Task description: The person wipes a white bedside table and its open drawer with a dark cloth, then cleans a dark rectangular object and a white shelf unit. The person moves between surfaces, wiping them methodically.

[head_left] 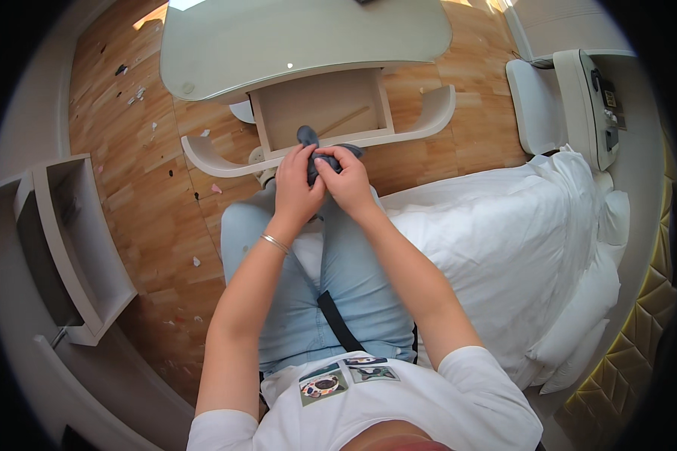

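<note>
Head view: dark grey, lobed, soft-looking bundle [308, 137] between left hand [297, 186] and right hand [348, 184], near open cream rectangular drawer [287, 107]. Left fingers curled snugly round it; right thumb and fingers pinching. Likely risk: slackened pinch, dropping it onto brown wood-plank floor [162, 244].

Arms [248, 289] forward, left fingers [296, 156] and right fingers [344, 156] curled close together

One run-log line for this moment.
left hand: holding grey item | right hand: holding grey item | drawer: open, stick inside
</note>
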Motion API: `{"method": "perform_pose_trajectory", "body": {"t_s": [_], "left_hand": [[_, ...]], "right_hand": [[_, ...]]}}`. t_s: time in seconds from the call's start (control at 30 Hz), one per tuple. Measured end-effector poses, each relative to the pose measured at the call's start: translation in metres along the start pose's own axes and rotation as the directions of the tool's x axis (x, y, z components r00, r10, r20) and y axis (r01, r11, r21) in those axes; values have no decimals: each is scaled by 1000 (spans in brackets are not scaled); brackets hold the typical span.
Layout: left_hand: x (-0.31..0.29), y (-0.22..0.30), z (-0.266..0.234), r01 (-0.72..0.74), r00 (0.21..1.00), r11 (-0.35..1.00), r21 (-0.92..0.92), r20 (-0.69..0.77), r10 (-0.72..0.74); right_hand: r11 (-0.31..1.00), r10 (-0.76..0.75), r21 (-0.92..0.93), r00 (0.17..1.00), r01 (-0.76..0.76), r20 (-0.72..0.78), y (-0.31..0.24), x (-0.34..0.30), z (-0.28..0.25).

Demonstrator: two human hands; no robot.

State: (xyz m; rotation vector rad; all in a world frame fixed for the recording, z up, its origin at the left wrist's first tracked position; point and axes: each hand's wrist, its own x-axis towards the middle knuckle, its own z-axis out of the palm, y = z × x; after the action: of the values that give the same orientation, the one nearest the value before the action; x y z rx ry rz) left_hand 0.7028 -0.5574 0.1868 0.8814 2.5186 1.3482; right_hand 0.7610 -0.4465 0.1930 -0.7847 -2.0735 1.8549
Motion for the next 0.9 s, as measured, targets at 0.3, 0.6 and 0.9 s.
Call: {"method": "perform_pose_trajectory", "body": {"t_s": [0.3, 0.6, 0.9], "left_hand": [[-42, -29, -57, 557, 830, 809, -188, 154, -536], [-5, -53, -34, 585, 809, 788, -193, 63, -585], [12, -79, -15, 690, 631, 669, -277, -222, -743]], "right_hand": [[946, 319, -18, 938, -324, -138, 33, 5, 26], [923, 385, 40, 916, -383, -114, 14, 54, 26], [960, 244, -93, 953, -263, -181, 11, 105, 35]]}}
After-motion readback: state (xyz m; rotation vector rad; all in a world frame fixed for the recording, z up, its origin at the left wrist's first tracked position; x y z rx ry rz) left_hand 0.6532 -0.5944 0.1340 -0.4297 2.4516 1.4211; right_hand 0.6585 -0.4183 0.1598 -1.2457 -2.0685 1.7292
